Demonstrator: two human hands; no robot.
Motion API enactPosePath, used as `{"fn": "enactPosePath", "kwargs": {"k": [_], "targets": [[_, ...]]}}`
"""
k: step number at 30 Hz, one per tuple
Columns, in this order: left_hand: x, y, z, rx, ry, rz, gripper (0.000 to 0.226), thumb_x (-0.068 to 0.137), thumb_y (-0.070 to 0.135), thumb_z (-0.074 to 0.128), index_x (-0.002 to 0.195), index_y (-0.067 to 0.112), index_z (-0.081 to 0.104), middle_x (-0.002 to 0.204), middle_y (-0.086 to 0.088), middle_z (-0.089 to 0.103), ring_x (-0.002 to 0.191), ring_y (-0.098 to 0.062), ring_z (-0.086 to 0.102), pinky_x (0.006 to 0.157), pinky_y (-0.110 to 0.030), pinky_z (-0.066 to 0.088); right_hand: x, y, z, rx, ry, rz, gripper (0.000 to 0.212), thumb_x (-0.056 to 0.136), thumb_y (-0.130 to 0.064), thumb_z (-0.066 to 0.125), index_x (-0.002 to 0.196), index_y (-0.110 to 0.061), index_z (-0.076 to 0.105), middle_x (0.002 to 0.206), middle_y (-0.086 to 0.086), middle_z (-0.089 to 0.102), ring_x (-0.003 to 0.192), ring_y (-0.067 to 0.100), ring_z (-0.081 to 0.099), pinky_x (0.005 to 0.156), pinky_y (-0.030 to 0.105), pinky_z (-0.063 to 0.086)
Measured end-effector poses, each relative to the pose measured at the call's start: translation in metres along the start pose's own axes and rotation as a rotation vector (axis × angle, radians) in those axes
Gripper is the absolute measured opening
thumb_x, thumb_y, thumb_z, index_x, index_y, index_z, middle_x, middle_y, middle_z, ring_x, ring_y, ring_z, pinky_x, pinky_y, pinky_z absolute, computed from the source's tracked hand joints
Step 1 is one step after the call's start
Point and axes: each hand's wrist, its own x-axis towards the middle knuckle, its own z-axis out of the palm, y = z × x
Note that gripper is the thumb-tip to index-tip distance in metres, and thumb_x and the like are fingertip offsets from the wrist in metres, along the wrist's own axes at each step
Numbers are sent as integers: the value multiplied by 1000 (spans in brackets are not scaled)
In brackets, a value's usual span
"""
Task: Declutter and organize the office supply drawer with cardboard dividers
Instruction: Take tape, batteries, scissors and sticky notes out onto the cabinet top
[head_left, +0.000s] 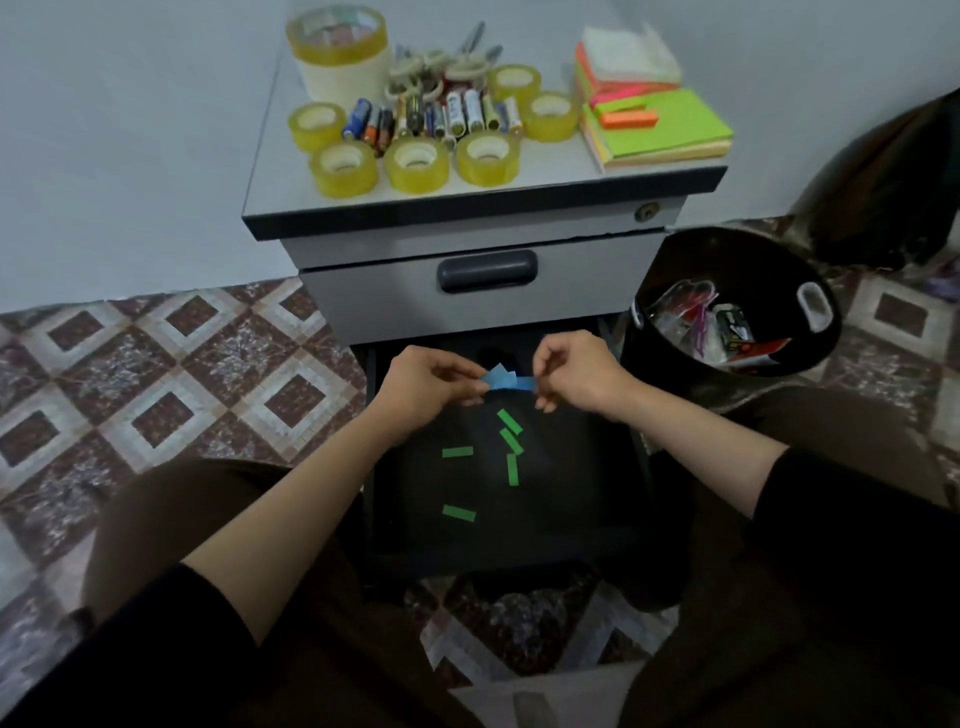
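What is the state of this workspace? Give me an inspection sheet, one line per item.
Surface: cabinet top crowded; open drawer dark inside.
Job's things: five green strips loose in the drawer; blue paper held above it.
Clutter: tape rolls, batteries, scissors, sticky notes on the cabinet top.
Grips: left hand and right hand each pinch an end of the blue paper.
Cables: nothing seen.
Surroundings: black bin with discards at right; tiled floor.

Open drawer (571, 509): top access free; green strips (457, 452) scattered mid-floor, bare floor either side. Over rear, left hand (415, 384) and right hand (582, 371), pinching blue strip (506, 383), fill space. Behind, closed drawer front (363, 301) blocks. At right, black bin (727, 270) just beside drawer.
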Motion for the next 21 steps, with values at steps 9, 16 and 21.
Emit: {"fn": "enactPosePath", "kwargs": {"k": [9,16,21], "targets": [[-4,8,3,-2,16,54,21,84,2,63,103,6,68,93,-1,66,81,-8,66,71,-12,53,-20,-7,-17,245,-8,-16,13,85,7,57,84,1,68,69,14,65,53,12,62,60,18,55],[3,18,8,-95,51,158,10,81,4,66,89,10,69,75,-1,66,63,-2,63,64,-12,52,-18,-11,-14,352,-52,-71,25,81,-17,70,92,5,70,74,11,67,60,12,62,61,21,52],[5,16,17,-18,66,214,13,79,4,69,78,17,68,72,2,65,59,-1,61,62,-11,49,-14,-13,-11,383,-13,-105,6,83,0,64,78,-1,64,71,14,64,52,12,61,52,18,52]]}}
